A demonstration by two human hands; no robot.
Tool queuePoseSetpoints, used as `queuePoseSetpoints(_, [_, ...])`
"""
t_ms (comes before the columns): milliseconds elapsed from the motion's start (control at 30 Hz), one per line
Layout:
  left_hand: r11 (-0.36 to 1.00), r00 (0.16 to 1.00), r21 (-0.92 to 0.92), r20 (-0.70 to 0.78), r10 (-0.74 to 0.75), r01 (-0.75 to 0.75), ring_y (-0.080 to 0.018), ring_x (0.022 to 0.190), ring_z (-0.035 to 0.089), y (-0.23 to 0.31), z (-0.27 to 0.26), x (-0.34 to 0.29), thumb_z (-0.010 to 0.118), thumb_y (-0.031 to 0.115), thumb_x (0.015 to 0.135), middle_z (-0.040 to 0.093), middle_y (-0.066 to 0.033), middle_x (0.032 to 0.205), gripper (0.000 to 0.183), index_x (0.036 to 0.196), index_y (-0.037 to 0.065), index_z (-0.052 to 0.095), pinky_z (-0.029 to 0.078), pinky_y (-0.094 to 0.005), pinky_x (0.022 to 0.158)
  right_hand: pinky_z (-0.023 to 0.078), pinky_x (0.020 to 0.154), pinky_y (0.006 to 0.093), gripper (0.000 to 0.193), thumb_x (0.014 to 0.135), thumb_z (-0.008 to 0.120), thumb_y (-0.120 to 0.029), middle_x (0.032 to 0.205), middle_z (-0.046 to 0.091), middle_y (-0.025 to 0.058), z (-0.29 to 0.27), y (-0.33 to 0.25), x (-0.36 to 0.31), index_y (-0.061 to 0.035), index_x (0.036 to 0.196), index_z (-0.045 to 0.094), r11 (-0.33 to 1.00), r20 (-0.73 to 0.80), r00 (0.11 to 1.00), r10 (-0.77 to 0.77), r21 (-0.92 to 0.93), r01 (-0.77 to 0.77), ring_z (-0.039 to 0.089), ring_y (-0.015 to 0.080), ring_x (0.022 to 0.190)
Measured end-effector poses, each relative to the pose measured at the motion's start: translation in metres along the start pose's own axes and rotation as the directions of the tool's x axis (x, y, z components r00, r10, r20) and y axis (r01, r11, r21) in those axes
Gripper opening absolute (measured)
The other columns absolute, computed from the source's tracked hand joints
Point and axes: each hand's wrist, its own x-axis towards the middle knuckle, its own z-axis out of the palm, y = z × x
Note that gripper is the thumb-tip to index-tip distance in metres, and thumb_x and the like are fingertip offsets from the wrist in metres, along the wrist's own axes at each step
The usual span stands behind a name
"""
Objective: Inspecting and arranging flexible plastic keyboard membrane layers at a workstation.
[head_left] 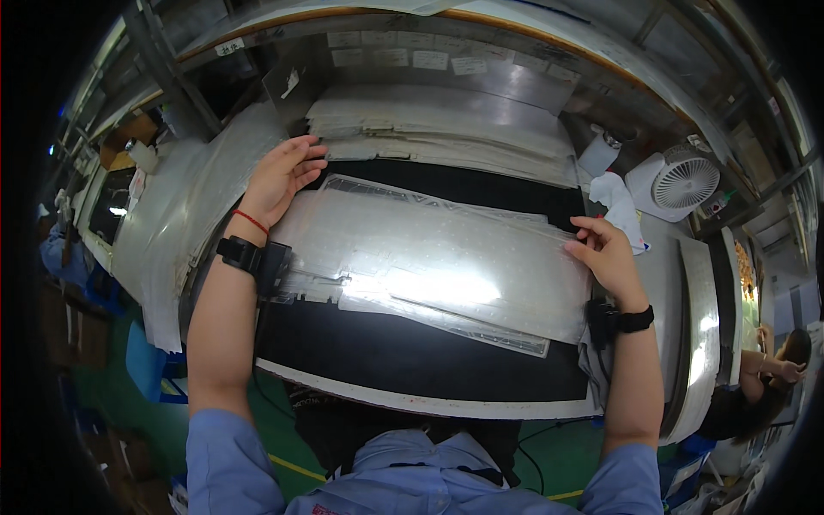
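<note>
A thin, shiny, translucent sheet lies on a black mat in front of me, on top of other sheets whose cut-out edges stick out at the front and back. My left hand is raised by the far left corner of these sheets, fingers loosely apart, holding nothing that I can see. At the right edge of the top sheet is my right hand, its thumb and fingers spread. The thumb tip is at the sheet's edge; whether it touches cannot be made out. Each wrist wears a black strapped device.
A stack of similar sheets lies at the back of the bench, another pile at the left. At the back right stand a white fan, a crumpled white cloth and a container. Another person sits far right.
</note>
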Motion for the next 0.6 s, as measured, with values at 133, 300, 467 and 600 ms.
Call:
queuePoseSetpoints(133, [1.000, 1.000, 0.013, 0.007, -0.015, 0.015, -0.0162, 0.103, 0.062, -0.002, 0.000, 0.000, 0.050, 0.019, 0.102, 0.062, -0.0105, 0.119, 0.035, 0.131, 0.000, 0.050, 0.052, -0.0269, 0.092, 0.041, 0.065, 0.0215, 0.026, 0.081, 0.075, -0.008, 0.084, 0.058, -0.0019, -0.004, -0.009, -0.002, -0.0023, 0.105, 0.070, 0.993, 0.163, 0.981, 0.104, -0.080, -0.091, 0.049, 0.0070, 0.071])
queuePoseSetpoints(300, [1.000, 1.000, 0.007, -0.006, 0.002, -0.002, -0.0174, 0.107, 0.061, -0.001, 0.008, -0.002, 0.050, 0.022, 0.102, 0.060, -0.0121, 0.121, 0.037, 0.132, -0.001, 0.049, 0.050, -0.0279, 0.096, 0.041, 0.063, 0.0212, 0.014, 0.086, 0.069, -0.005, 0.079, 0.059, -0.0033, 0.001, -0.004, 0.001, -0.0001, 0.098, 0.069, 0.974, -0.009, 0.974, -0.227, 0.025, 0.227, 0.051, 0.0059, 0.069])
queuePoseSetpoints(467, [0.998, 0.997, 0.036, 0.066, -0.048, 0.045, -0.0138, 0.097, 0.062, 0.003, 0.012, -0.006, 0.048, 0.025, 0.103, 0.064, -0.0106, 0.116, 0.039, 0.131, -0.002, 0.049, 0.051, -0.0266, 0.088, 0.043, 0.064, 0.0203, 0.011, 0.092, 0.064, -0.008, 0.085, 0.062, -0.0018, 0.003, -0.002, 0.002, -0.0007, 0.100, 0.068, 0.977, -0.114, 0.993, -0.032, 0.205, 0.056, 0.054, 0.0056, 0.072])
queuePoseSetpoints(600, [0.973, 0.978, 0.206, 0.156, -0.139, 0.106, -0.0048, 0.074, 0.057, 0.002, 0.011, -0.006, 0.051, 0.024, 0.102, 0.068, -0.0022, 0.099, 0.030, 0.121, 0.002, 0.058, 0.048, -0.0202, 0.068, 0.045, 0.065, 0.0202, 0.013, 0.094, 0.063, -0.011, 0.086, 0.062, -0.0019, 0.004, 0.000, 0.004, -0.0016, 0.103, 0.066, 0.954, -0.140, 0.989, 0.046, 0.299, -0.002, 0.055, 0.0058, 0.072])
